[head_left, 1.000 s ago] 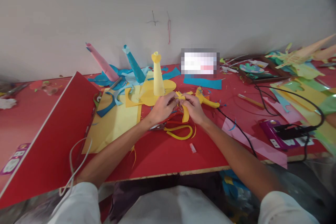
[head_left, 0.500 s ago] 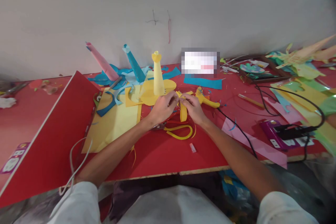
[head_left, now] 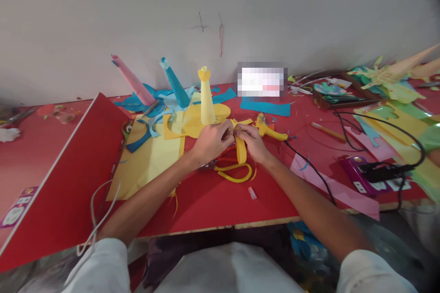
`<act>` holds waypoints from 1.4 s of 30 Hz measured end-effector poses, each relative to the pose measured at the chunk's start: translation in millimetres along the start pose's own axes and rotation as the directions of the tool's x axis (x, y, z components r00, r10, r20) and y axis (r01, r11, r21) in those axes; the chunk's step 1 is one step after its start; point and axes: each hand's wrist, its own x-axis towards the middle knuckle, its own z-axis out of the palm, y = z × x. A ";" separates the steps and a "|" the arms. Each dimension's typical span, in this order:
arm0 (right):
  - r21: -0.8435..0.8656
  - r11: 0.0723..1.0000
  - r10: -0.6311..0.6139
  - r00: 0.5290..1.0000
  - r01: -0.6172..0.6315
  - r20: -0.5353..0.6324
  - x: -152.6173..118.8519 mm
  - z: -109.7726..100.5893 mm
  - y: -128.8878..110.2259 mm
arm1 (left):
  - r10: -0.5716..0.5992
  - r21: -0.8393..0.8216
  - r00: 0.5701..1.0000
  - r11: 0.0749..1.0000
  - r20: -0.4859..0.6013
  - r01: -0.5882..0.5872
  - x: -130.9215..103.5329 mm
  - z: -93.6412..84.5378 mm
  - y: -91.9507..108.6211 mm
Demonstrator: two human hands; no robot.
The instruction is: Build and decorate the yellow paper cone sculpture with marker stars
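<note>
Between both hands, at the middle of the view, is a yellow paper strip (head_left: 241,150) whose looped end hangs down. My left hand (head_left: 213,139) pinches its upper part from the left, and my right hand (head_left: 251,141) pinches it from the right, fingertips almost touching. Just behind my left hand stands a pale yellow paper cone (head_left: 206,103) on a yellow paper disc (head_left: 222,111). To the right of my right hand lies a yellow glue gun (head_left: 273,133). Yellow-handled scissors (head_left: 240,179) rest in front of the hands.
Blue (head_left: 178,87) and pink (head_left: 134,81) paper cones lean at the back left. A red board (head_left: 65,174) rises at the left. Pink paper (head_left: 343,192), a purple power box (head_left: 355,176) with black cables and a tray (head_left: 369,98) lie to the right.
The hanging loop of the yellow strip has swung slightly right and down, and looks more open. Both hands keep their pinch in nearly the same place.
</note>
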 end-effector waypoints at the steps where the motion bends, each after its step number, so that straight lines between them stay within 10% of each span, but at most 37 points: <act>1: 0.029 0.999 0.019 1.000 -0.019 0.006 -0.4 -0.4 1.1 | 0.010 0.016 1.000 1.000 0.003 -0.010 0.5 -1.9 0.2; 42: -0.316 0.940 -0.136 0.991 0.126 -0.009 -3.4 -0.4 -1.1 | 0.058 0.086 0.998 0.995 -0.008 -0.058 -0.2 -0.6 -4.4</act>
